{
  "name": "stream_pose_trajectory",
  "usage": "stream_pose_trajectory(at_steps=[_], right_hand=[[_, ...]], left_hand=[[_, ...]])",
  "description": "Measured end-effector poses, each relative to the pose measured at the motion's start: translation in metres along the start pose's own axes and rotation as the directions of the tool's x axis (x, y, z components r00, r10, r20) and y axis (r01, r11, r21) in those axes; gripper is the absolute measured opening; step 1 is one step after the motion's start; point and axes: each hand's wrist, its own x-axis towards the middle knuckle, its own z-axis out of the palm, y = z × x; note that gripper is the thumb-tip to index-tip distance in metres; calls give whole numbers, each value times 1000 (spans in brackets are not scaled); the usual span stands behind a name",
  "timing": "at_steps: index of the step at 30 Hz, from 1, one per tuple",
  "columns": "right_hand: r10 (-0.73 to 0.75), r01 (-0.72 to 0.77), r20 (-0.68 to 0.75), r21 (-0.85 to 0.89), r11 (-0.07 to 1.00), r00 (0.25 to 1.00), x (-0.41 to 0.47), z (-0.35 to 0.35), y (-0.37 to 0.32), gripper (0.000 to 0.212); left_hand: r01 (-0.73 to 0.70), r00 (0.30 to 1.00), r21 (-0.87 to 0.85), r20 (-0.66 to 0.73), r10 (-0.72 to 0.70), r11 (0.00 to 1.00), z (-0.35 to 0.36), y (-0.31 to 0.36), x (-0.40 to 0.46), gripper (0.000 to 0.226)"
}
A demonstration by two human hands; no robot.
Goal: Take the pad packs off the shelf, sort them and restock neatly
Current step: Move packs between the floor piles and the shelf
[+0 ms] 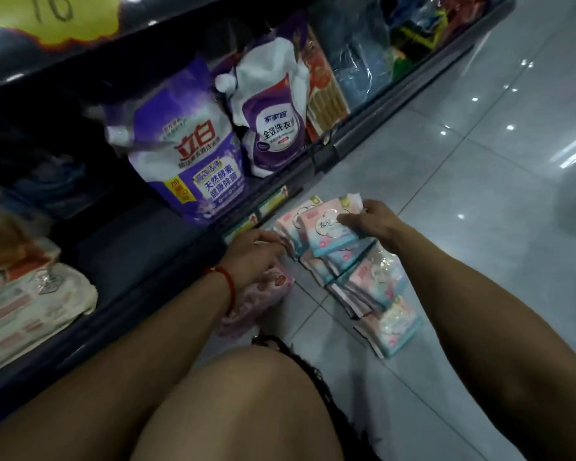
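Several pink-and-teal pad packs (373, 287) lie in an overlapping row on the floor tiles in front of the bottom shelf (153, 234). My right hand (369, 221) grips the top pack (323, 227) at the far end of the row. My left hand (253, 251) reaches down beside that end, its fingers curled against the stack's left edge; whether it holds a pack is hidden. A pink patterned pack (256, 301) lies on the floor under my left wrist.
Purple detergent pouches (193, 144) stand on the bottom shelf, with a white-and-purple pouch (273, 121) beside them. Pale wrapped packs (24, 304) lie at the shelf's left. My knee (240, 404) fills the foreground. Glossy floor tiles (479, 194) stretch to the right.
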Motion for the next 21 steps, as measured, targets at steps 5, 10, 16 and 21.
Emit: stream_pose_trajectory(at_steps=[5, 10, 16, 21], right_hand=[[16, -48, -89, -363, 931, 996, 19, 11, -2, 67], [-120, 25, -185, -447, 894, 975, -12, 17, -18, 68], [-550, 461, -67, -467, 755, 832, -111, 46, -108, 29], [-864, 825, -27, -281, 490, 503, -227, 96, -233, 24]], left_hand=[[-3, 997, -16, -82, 1, 1000, -28, -9, 8, 13], [-68, 988, -40, -144, 62, 997, -53, -4, -21, 18], [-406, 861, 66, -307, 406, 912, -107, 33, -109, 27], [-629, 632, 225, -410, 658, 744, -183, 85, -205, 33]])
